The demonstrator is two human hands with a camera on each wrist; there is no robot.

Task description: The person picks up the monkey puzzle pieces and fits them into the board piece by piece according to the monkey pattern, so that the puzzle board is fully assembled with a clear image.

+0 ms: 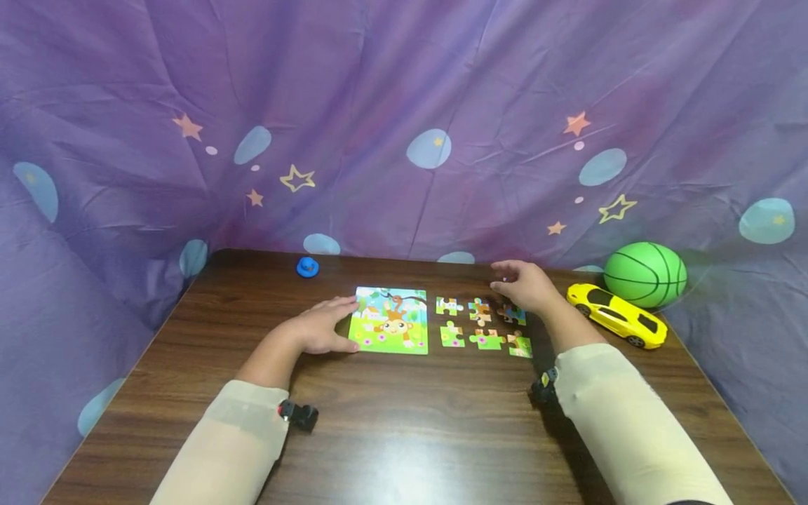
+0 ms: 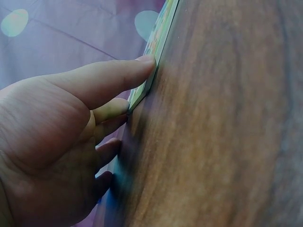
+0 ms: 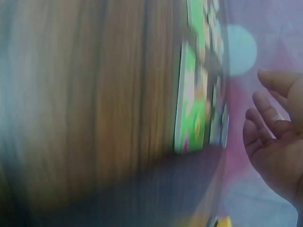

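A square puzzle picture (image 1: 388, 320) of a monkey on a branch lies flat on the wooden table. My left hand (image 1: 322, 326) rests at its left side, thumb and forefinger spread along the edge. In the left wrist view, the thumb tip (image 2: 147, 64) touches the puzzle's rim, and the other fingers are fairly straight. To the right of the picture, several loose jigsaw pieces (image 1: 487, 339) lie in two rows. My right hand (image 1: 530, 286) is raised over the far right of them, fingers loosely bent, with nothing seen in its grasp. Its wrist partly covers the upper right piece (image 1: 512, 313).
A yellow toy car (image 1: 616, 314) stands right of my right forearm, in front of a green ball (image 1: 645, 275). At the back left sits a small blue hat-shaped thing (image 1: 307, 267). A purple patterned cloth (image 1: 353, 84) hangs behind the table (image 1: 353, 435).
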